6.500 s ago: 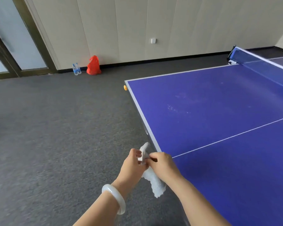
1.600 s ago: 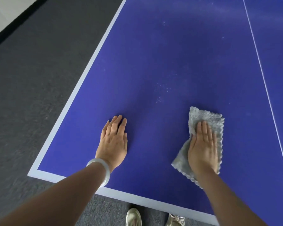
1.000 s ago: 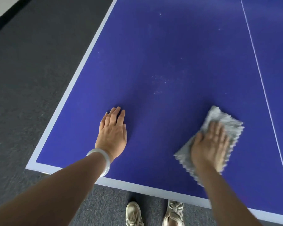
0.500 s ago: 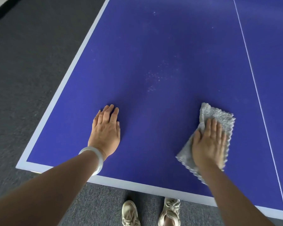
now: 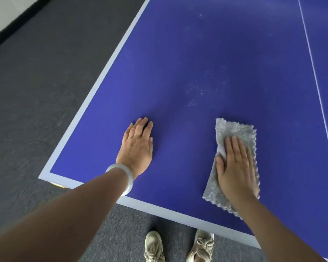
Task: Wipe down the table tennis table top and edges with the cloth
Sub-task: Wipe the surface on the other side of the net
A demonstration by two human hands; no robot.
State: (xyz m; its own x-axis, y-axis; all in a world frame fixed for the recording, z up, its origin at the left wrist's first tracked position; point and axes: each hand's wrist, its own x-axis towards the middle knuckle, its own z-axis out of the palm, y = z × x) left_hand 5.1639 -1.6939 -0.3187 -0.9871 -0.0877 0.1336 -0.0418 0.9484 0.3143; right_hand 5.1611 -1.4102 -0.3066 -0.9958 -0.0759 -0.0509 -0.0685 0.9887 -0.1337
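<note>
The right hand, fingers straight, is pressing the cloth flat against the table near its end edge. The left hand is resting open, apparently palm-down, on the table.

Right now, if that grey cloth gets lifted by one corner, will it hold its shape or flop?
Probably flop: the cloth lies creased beside the thumb of the right hand, so it looks soft. Its fluffy pile suggests little weight. Pushed flat, it likely slides easily on the smooth table top, maybe bunching.
</note>
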